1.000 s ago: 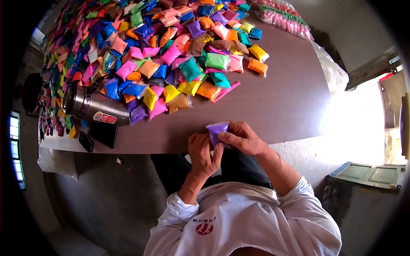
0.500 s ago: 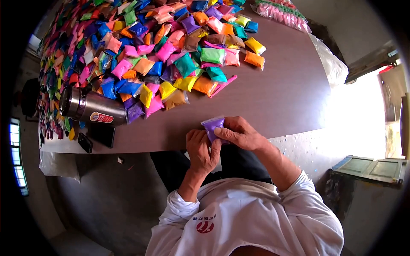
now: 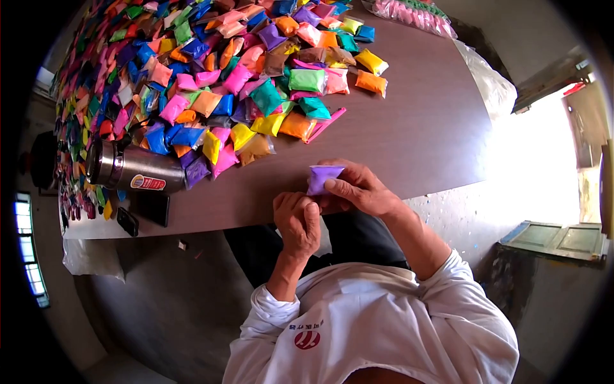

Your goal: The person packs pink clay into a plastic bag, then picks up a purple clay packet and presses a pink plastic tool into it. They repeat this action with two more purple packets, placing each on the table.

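Note:
Pinched between the thumb and fingers of my right hand [image 3: 359, 187] is a small purple packet [image 3: 323, 179], a clear zip bag with soft purple filling. Its top seal points away from me, over the table's near edge. My left hand [image 3: 298, 223] sits just left of the packet's lower end, fingers curled in and thumb raised. What those curled fingers hold, if anything, is hidden. Beyond my hands, an orange packet [image 3: 297, 127] and a pink strip [image 3: 327, 124] lie at the near edge of a big pile of colourful packets [image 3: 236, 80].
A steel flask [image 3: 137, 165] lies on its side at the left, with a black phone [image 3: 153, 209] and a smaller dark object [image 3: 127, 222] near the edge. The brown table [image 3: 422, 121] curves right. A bag of pink packets [image 3: 416, 16] lies at its far end.
My left thumb has come off the purple packet and now points up beside it. My right hand keeps the packet, now tilted more upright. The view has shifted slightly.

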The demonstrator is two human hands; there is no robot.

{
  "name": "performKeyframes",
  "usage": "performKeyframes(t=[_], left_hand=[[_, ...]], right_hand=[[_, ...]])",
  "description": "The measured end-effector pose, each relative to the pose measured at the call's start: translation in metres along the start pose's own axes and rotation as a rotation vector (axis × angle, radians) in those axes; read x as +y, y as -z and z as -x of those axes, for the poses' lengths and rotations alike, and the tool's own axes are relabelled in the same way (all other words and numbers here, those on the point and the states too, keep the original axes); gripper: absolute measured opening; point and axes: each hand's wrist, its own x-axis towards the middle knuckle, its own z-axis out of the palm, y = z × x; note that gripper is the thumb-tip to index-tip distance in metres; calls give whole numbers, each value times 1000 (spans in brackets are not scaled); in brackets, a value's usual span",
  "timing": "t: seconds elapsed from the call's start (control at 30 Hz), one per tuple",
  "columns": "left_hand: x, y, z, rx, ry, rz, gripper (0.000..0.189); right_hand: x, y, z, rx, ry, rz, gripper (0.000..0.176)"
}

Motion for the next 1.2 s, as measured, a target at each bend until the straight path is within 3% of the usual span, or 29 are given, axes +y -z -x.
performKeyframes(t=[0.17,0.23,0.3,0.37,0.4,0.43,0.5,0.57,0.63,0.73,1.03,1.2], left_hand=[[2,0,-1,-3,9,65,39],[10,-1,-5,96,38,110,40],[4,-3,-2,119,25,133,41],[1,4,1,18,24,154,40],[2,4,1,15,23,152,40],[3,4,1,17,51,108,39],[5,5,-1,14,74,65,37],[7,3,-3,29,59,92,35],[6,4,-4,11,53,104,35],[7,5,-4,-7,48,104,35],[-3,3,0,-45,-69,23,35],[1,3,0,-36,-2,48,35]], right_hand=[[26,-4,1,69,131,-121,34],[36,-6,-1,190,647,582,38],[42,-11,2,212,621,536,40],[44,-13,4,180,664,560,41],[43,-16,7,139,540,271,37],[39,-19,9,142,542,267,37],[30,-21,10,218,293,-271,36],[25,-13,6,196,282,-208,39],[20,-10,6,127,106,-264,39],[10,-9,4,62,27,-207,37],[25,-1,2,24,174,-106,23],[7,-9,7,65,72,-269,27]])
